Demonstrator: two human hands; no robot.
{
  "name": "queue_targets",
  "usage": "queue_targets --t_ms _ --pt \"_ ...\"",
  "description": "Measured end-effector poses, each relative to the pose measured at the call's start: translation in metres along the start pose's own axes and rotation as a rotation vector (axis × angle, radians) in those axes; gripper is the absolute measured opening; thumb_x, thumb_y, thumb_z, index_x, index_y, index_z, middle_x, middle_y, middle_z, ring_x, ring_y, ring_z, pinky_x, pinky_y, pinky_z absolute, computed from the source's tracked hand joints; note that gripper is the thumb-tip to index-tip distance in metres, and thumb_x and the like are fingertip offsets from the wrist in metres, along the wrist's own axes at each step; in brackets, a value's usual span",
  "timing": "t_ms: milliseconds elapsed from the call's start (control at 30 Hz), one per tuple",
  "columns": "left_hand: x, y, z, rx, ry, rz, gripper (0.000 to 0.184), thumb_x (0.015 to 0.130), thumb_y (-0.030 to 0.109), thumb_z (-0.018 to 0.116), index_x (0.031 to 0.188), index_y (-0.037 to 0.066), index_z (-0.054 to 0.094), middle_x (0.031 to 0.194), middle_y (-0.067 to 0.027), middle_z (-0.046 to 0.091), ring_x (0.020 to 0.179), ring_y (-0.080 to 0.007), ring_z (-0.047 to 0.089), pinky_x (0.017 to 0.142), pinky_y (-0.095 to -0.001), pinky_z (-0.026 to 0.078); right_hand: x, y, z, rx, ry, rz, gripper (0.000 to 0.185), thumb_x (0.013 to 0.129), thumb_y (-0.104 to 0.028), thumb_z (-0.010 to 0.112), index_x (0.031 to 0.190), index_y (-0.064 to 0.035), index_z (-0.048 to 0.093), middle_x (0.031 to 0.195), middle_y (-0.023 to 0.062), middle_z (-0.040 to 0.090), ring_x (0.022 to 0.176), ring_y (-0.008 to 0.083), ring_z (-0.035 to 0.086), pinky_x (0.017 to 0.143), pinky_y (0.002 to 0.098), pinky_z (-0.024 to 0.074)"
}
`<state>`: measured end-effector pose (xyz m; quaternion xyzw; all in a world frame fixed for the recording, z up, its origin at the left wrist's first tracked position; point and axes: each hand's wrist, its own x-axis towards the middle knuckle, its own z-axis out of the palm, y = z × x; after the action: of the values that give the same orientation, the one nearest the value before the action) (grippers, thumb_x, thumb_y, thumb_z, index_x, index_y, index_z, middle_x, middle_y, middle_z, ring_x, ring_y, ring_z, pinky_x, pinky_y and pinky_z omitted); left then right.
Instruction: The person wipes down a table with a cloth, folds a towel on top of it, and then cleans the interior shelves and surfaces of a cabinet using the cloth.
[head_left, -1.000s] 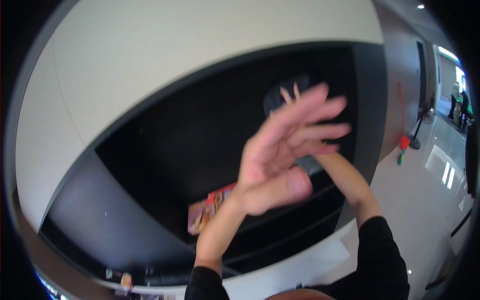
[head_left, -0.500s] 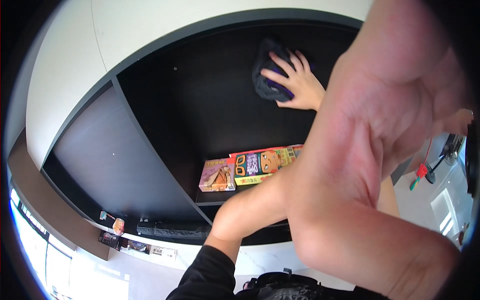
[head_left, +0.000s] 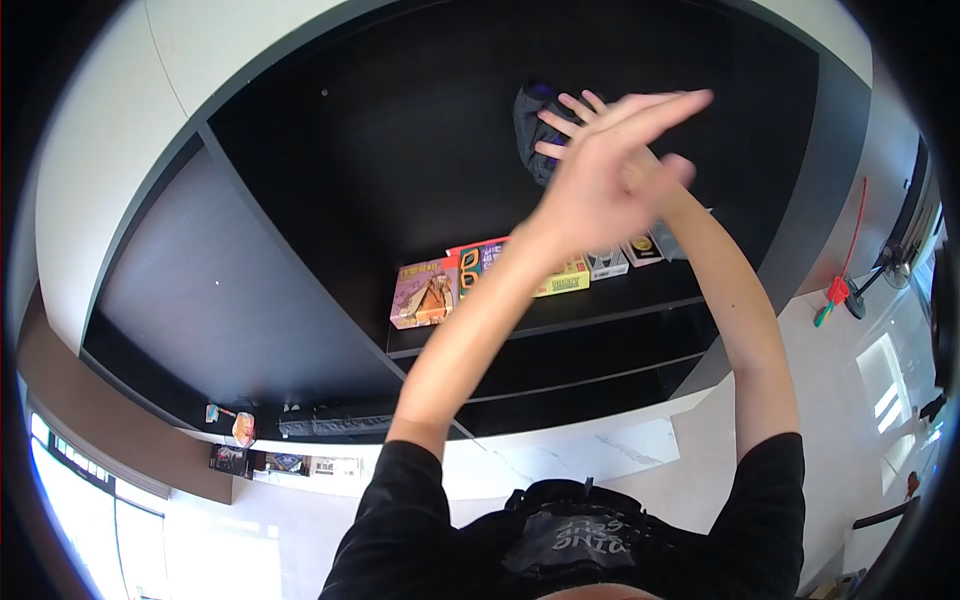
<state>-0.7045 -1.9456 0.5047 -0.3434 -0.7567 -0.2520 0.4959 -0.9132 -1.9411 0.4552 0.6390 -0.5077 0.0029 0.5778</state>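
Pressed against the black back panel (head_left: 420, 130) of the shelf is a dark grey cloth (head_left: 527, 125) with purple patches. Over it lies my right hand (head_left: 570, 118), fingers spread, holding the cloth to the panel; its palm is hidden behind my other hand. My left hand (head_left: 620, 170) is raised in front of my right hand, nearer the camera and smeared by motion. Its fingers stretch out to the right, with nothing seen in them. Below both hands, a purple picture box (head_left: 425, 295) and a yellow box (head_left: 565, 283) stand on the shelf board.
More boxes (head_left: 610, 263) stand right of the yellow one, partly behind my arms. A grey upright divider (head_left: 290, 240) separates the left compartment. On the floor at right are a red-handled item (head_left: 838, 290) and a fan (head_left: 895, 272). Bright windows (head_left: 90, 510) lie at lower left.
My left hand has moved from very close to the camera toward the shelf, uncovering the right side. My right hand stays on the cloth, and the view has shifted.
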Motion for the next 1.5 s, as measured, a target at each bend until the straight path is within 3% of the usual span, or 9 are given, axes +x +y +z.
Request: queue_targets --t_ms 33,100,300,367,633,733,867,967,1500 --pt "-0.013 -0.025 -0.004 0.201 0.006 -0.031 0.053 0.079 0.000 0.067 0.131 0.001 0.060 0.130 -0.0190 0.061 0.127 -0.0353 0.055 0.107 -0.0413 0.043 -0.004 -0.008 0.005 0.045 0.065 0.014 0.071 0.073 -0.046 0.073 0.135 -0.0146 0.057 0.154 0.0159 0.036 0.148 0.0412 0.019 0.120 0.0596 0.0157" --pt "-0.041 -0.061 -0.022 0.631 -0.039 -0.033 0.048 0.085 0.014 0.065 0.132 0.004 0.060 0.135 -0.0146 0.060 0.129 -0.0344 0.053 0.109 -0.0467 0.041 -0.009 -0.007 0.010 0.336 -0.118 0.145 0.058 0.075 -0.037 0.070 0.130 -0.0183 0.062 0.149 0.0157 0.044 0.145 0.0390 0.028 0.123 0.0511 0.0174" --pt "-0.063 -0.083 -0.077 0.999 0.032 -0.141 0.054 0.088 0.023 0.067 0.137 0.003 0.056 0.144 -0.0227 0.049 0.134 -0.0421 0.047 0.111 -0.0465 0.038 0.083 -0.010 -0.011 0.053 -0.244 -0.087 0.054 0.075 -0.037 0.069 0.126 -0.0186 0.064 0.147 0.0141 0.047 0.144 0.0372 0.031 0.124 0.0512 0.0174" --pt "-0.061 -0.088 -0.101 1.109 0.124 -0.154 0.054 0.089 0.025 0.063 0.138 0.003 0.053 0.147 -0.0235 0.045 0.136 -0.0424 0.042 0.112 -0.0531 0.035 0.126 -0.020 0.008 0.128 0.159 0.012 0.050 0.076 -0.036 0.068 0.123 -0.0182 0.066 0.144 0.0136 0.049 0.143 0.0366 0.032 0.123 0.0527 0.0181" --pt "-0.137 -0.064 -0.156 0.985 0.352 -0.642 0.059 0.099 0.032 0.052 0.152 0.011 0.037 0.153 -0.0280 0.034 0.142 -0.0436 0.034 0.116 -0.0460 0.030 0.198 -0.128 0.032 0.428 0.326 0.040 0.047 0.081 -0.031 0.061 0.121 -0.0053 0.066 0.140 0.0191 0.050 0.143 0.0381 0.031 0.120 0.0546 0.0191" --pt "-0.169 -0.064 -0.174 1.060 0.231 -0.534 0.063 0.103 0.036 0.048 0.154 0.003 0.029 0.155 -0.0299 0.028 0.145 -0.0447 0.029 0.115 -0.0466 0.032 0.205 -0.141 0.037 0.446 0.313 -0.031 0.047 0.080 -0.034 0.063 0.119 -0.0093 0.068 0.137 0.0144 0.055 0.143 0.0359 0.033 0.120 0.0531 0.0215" --pt "-0.138 -0.056 -0.166 0.984 0.284 -0.743 0.066 0.103 0.047 0.043 0.157 0.012 0.025 0.158 -0.0257 0.026 0.147 -0.0424 0.026 0.111 -0.0468 0.037 0.207 -0.121 0.032 0.397 0.260 -0.076 0.049 0.080 -0.031 0.062 0.122 -0.0068 0.065 0.137 0.0152 0.055 0.142 0.0348 0.035 0.120 0.0518 0.0227" --pt "-0.099 -0.075 -0.158 1.101 0.276 -0.524 0.062 0.102 0.041 0.044 0.155 0.010 0.031 0.155 -0.0258 0.032 0.145 -0.0434 0.030 0.111 -0.0467 0.037 0.204 -0.093 0.018 0.241 0.332 0.113 0.051 0.081 -0.029 0.061 0.125 -0.0025 0.062 0.137 0.0164 0.054 0.140 0.0345 0.037 0.120 0.0513 0.0235" --pt "0.022 -0.140 0.148 0.899 0.000 -0.053 0.056 0.094 0.031 0.054 0.145 0.009 0.049 0.143 -0.0253 0.048 0.135 -0.0412 0.044 0.112 -0.0506 0.036 -0.119 0.070 -0.020 -0.008 -0.154 0.542 0.068 0.088 -0.035 0.054 0.148 -0.0070 0.041 0.157 0.0229 0.031 0.149 0.0455 0.014 0.123 0.0536 0.0127"
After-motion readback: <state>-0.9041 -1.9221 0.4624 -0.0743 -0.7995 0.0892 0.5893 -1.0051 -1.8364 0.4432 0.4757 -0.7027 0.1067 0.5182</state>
